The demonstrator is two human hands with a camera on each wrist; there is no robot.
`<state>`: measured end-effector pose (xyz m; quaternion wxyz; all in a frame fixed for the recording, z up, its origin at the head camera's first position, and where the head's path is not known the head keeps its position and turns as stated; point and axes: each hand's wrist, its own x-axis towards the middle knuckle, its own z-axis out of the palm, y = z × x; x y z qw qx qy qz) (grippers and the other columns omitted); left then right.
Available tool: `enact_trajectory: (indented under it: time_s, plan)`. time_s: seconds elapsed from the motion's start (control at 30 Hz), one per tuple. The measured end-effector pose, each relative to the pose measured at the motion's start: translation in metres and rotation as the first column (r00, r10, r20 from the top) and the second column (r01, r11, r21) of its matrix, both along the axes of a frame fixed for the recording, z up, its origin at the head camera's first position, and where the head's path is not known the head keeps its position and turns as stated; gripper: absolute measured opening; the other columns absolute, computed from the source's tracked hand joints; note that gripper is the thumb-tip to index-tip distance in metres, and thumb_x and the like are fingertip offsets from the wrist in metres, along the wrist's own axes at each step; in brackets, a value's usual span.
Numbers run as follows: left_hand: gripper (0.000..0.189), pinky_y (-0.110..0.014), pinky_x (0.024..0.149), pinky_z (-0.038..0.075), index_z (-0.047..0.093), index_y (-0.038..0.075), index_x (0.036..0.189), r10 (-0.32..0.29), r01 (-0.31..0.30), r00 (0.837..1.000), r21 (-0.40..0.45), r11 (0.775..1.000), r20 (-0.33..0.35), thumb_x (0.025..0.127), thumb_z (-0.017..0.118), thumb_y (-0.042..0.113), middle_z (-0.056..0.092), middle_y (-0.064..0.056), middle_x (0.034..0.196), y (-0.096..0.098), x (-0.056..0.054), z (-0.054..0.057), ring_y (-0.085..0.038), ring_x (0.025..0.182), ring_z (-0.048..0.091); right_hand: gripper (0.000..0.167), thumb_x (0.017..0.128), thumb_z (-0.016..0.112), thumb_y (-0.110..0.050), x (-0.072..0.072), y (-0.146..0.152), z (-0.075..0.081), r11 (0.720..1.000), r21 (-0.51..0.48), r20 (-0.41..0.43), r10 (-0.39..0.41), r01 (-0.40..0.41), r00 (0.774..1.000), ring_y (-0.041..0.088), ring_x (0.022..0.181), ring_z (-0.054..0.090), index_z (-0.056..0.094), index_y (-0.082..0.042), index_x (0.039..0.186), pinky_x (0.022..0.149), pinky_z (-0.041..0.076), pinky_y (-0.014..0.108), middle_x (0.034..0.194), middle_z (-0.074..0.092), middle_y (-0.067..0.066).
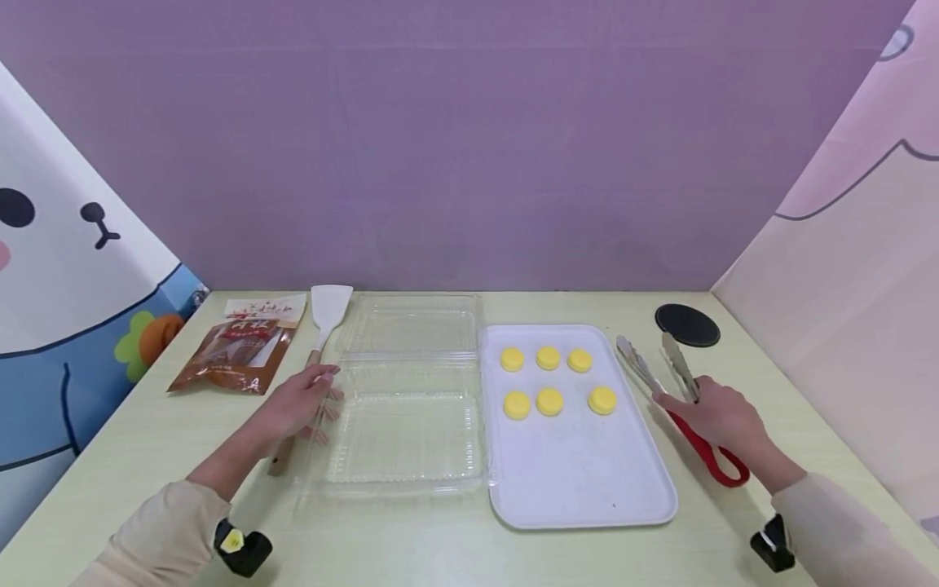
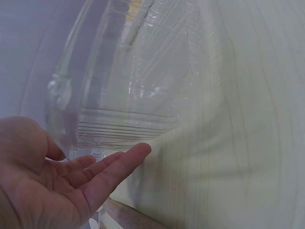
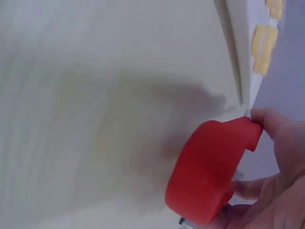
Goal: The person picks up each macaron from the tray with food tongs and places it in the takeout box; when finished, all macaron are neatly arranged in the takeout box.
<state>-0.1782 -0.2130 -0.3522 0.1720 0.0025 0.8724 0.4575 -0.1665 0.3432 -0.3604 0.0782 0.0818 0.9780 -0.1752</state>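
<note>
My left hand is at the left side of a clear plastic hinged container, whose lid is folded back. Its fingers extend fairly straight along the outside of the ribbed wall, close under the rim. On the right, my right hand grips a pair of tongs with red handles. The metal arms point away from me, spread apart; in the right wrist view the red handle sits between thumb and fingers. Between the hands, several yellow round cakes lie in two rows on a white tray.
A white spatula with a wooden handle lies left of the container, partly behind my left hand. Farther left is a brown food packet. A black round disc lies at the back right. A purple wall closes off the table's far edge.
</note>
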Motion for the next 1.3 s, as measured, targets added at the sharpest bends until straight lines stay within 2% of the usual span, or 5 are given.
enact_trajectory:
  time_s: [0.5, 0.8, 0.97, 1.1, 1.3]
  plan:
    - [0.052, -0.043, 0.074, 0.061, 0.026, -0.005, 0.155, 0.007, -0.007, 1.000, 0.041, 0.999, -0.003, 0.114, 0.026, 0.027, 0.050, -0.031, 0.138, -0.001, 0.000, -0.001, -0.034, 0.108, 0.063, 0.050, 0.100, 0.058, -0.051, -0.004, 0.010, 0.025, 0.990, 0.043, -0.228, 0.138, -0.131, 0.964, 0.019, 0.056, 0.044, 0.047, -0.009, 0.073, 0.055, 0.034, 0.032, 0.056, 0.040, -0.002]
    - [0.051, -0.042, 0.073, 0.061, 0.026, -0.005, 0.155, 0.008, -0.009, 1.000, 0.042, 0.999, 0.003, 0.114, 0.026, 0.026, 0.052, -0.031, 0.137, 0.000, -0.001, -0.002, -0.027, 0.100, 0.067, 0.055, 0.092, 0.069, -0.056, -0.007, 0.014, 0.036, 0.989, 0.045, -0.258, 0.149, -0.142, 0.955, 0.019, 0.056, 0.042, 0.048, -0.008, 0.074, 0.053, 0.033, 0.031, 0.058, 0.041, 0.000]
    - [0.052, -0.042, 0.072, 0.062, 0.025, -0.006, 0.155, 0.006, -0.006, 1.000, 0.046, 0.999, 0.005, 0.114, 0.025, 0.026, 0.051, -0.032, 0.137, -0.001, -0.002, -0.001, -0.029, 0.101, 0.067, 0.061, 0.093, 0.069, -0.054, -0.011, 0.018, 0.047, 0.976, 0.067, -0.211, 0.217, -0.208, 0.953, 0.023, 0.065, 0.049, 0.061, 0.007, 0.098, 0.054, 0.039, 0.032, 0.068, 0.051, 0.004]
    - [0.053, -0.043, 0.072, 0.062, 0.024, -0.006, 0.155, 0.007, -0.007, 1.000, 0.045, 0.999, 0.007, 0.114, 0.024, 0.027, 0.050, -0.033, 0.138, -0.001, -0.002, -0.001, -0.030, 0.101, 0.066, 0.071, 0.093, 0.070, -0.051, -0.010, 0.022, 0.054, 0.963, 0.073, -0.177, 0.269, -0.260, 0.947, 0.027, 0.077, 0.057, 0.059, 0.012, 0.124, 0.059, 0.044, 0.033, 0.080, 0.062, 0.005]
    - [0.053, -0.044, 0.073, 0.061, 0.025, -0.005, 0.155, 0.005, -0.006, 1.000, 0.030, 1.000, 0.005, 0.114, 0.024, 0.027, 0.050, -0.032, 0.137, -0.001, -0.002, 0.000, -0.030, 0.101, 0.067, 0.073, 0.093, 0.072, -0.048, -0.004, 0.023, 0.058, 0.948, 0.063, -0.160, 0.317, -0.311, 0.935, 0.022, 0.075, 0.052, 0.054, 0.009, 0.136, 0.060, 0.041, 0.032, 0.080, 0.059, 0.002]
